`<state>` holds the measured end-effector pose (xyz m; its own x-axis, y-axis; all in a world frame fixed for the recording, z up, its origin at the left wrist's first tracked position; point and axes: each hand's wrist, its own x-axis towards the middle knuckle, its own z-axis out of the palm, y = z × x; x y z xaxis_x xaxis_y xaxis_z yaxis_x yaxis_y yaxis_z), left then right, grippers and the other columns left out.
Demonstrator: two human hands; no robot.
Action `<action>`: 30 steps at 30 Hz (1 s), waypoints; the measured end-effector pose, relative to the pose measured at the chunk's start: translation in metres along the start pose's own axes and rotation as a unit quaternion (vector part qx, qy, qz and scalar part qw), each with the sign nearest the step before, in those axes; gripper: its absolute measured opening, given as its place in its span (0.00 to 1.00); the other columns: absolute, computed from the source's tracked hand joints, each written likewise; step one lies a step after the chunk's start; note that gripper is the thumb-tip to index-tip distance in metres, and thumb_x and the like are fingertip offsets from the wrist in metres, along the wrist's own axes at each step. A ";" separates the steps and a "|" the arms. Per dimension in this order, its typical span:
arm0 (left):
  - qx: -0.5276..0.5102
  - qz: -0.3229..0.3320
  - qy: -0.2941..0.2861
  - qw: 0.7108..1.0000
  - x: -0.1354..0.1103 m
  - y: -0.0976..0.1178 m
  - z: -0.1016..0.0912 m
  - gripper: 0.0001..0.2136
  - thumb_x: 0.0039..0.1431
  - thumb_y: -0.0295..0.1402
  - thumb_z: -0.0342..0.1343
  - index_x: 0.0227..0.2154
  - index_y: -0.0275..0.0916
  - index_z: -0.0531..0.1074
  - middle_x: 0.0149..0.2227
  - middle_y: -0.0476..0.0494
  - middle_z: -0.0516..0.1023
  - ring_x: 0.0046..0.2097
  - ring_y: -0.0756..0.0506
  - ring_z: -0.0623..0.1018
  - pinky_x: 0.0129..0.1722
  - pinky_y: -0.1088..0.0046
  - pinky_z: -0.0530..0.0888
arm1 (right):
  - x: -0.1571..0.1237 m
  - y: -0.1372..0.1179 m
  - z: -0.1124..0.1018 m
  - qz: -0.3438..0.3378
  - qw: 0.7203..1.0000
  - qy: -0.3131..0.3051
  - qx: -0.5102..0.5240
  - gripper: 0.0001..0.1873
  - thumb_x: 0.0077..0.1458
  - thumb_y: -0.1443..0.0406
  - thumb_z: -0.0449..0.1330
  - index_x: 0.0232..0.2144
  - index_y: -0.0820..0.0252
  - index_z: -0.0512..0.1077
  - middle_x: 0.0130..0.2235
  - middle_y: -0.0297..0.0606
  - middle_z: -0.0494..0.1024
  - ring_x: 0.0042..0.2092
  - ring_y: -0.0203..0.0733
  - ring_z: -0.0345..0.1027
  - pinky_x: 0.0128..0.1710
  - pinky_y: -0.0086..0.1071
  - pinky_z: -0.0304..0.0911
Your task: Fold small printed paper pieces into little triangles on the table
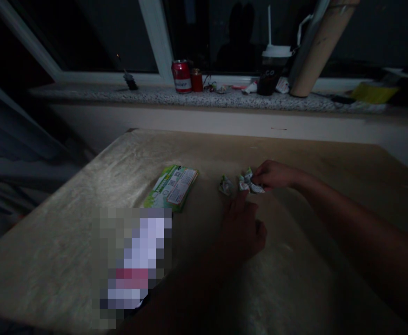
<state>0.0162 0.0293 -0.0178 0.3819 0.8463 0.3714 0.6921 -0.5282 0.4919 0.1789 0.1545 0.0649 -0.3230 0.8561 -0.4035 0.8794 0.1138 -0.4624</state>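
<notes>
Right hand [270,174], fingertips pinched on crumpled wrapper [246,180] on table [102,186], left hand [243,225], fingers half-spread, holding nothing, index at wrapper's near edge, 1 smaller crumpled piece [226,186] just left.

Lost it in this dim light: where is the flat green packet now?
In the head view, the flat green packet lies on the table, left of the small crumpled piece and of the left hand.

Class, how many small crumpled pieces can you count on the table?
2: the left piece lies apart; the right piece is at the right hand. More may be hidden.
</notes>
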 end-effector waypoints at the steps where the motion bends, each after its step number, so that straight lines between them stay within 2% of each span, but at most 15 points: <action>1: 0.001 -0.001 -0.002 1.000 0.000 0.000 0.000 0.14 0.59 0.32 0.60 0.47 0.35 0.74 0.64 0.26 0.67 0.66 0.33 0.68 0.66 0.50 0.66 | 0.001 0.002 -0.001 0.000 1.000 -0.003 0.005 0.13 0.50 0.63 0.57 0.16 0.59 0.70 0.17 0.31 0.69 0.22 0.36 0.62 0.25 0.29 0.57; 7: -0.006 0.000 -0.009 1.000 0.000 0.001 0.000 0.13 0.59 0.32 0.59 0.47 0.37 0.74 0.65 0.30 0.66 0.67 0.33 0.67 0.66 0.50 0.66 | 0.005 0.012 -0.001 -0.002 0.999 -0.010 0.038 0.13 0.47 0.62 0.56 0.14 0.58 0.67 0.16 0.32 0.68 0.21 0.35 0.61 0.25 0.30 0.56; 15: -0.014 0.007 -0.014 1.000 0.000 0.002 0.000 0.14 0.59 0.33 0.58 0.47 0.35 0.74 0.66 0.27 0.66 0.67 0.34 0.66 0.67 0.51 0.64 | 0.003 0.015 -0.002 -0.013 0.999 -0.024 0.035 0.12 0.48 0.60 0.57 0.18 0.59 0.70 0.19 0.33 0.72 0.22 0.36 0.65 0.26 0.29 0.60; 23: -0.021 0.001 -0.005 1.000 0.001 0.001 0.000 0.14 0.57 0.31 0.60 0.46 0.36 0.74 0.64 0.26 0.67 0.68 0.33 0.65 0.66 0.49 0.66 | -0.003 0.001 0.001 -0.037 0.994 0.005 -0.099 0.15 0.54 0.60 0.57 0.21 0.61 0.77 0.20 0.35 0.74 0.25 0.39 0.67 0.27 0.31 0.57; 30: -0.038 -0.005 -0.002 0.999 0.002 0.001 0.000 0.16 0.55 0.31 0.61 0.48 0.36 0.73 0.64 0.27 0.66 0.67 0.33 0.67 0.65 0.49 0.67 | -0.014 -0.015 0.014 -0.033 0.970 0.071 -0.228 0.15 0.58 0.61 0.58 0.30 0.62 0.83 0.31 0.48 0.84 0.33 0.48 0.76 0.31 0.34 0.57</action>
<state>0.0173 0.0306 -0.0169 0.3786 0.8516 0.3626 0.6478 -0.5236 0.5533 0.1654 0.1340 0.0661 -0.3617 0.8962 -0.2569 0.9319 0.3552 -0.0730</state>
